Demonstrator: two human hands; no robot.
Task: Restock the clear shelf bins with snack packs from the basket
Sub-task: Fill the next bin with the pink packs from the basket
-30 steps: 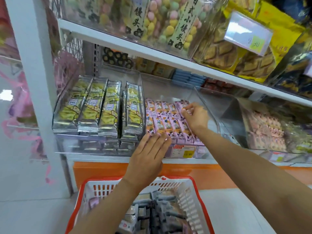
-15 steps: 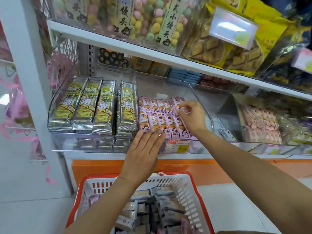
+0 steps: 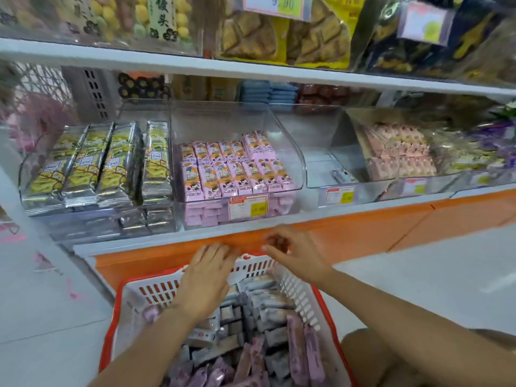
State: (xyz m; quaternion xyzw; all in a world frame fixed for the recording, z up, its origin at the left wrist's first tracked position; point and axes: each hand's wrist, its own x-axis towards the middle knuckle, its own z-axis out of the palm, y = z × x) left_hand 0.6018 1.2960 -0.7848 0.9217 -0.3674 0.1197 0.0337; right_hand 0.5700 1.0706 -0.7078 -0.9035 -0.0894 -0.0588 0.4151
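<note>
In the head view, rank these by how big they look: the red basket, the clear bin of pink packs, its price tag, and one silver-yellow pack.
1. red basket, though it is nearest the camera, which inflates it
2. clear bin of pink packs
3. silver-yellow pack
4. price tag

Shelf (image 3: pixel 125 244) holds clear bins (image 3: pixel 287 141) side by side: silver packs (image 3: pixel 97 163), pink packs (image 3: pixel 234 174), one nearly bare. Basket (image 3: pixel 156 291) stands on floor (image 3: pixel 418 275).
</note>
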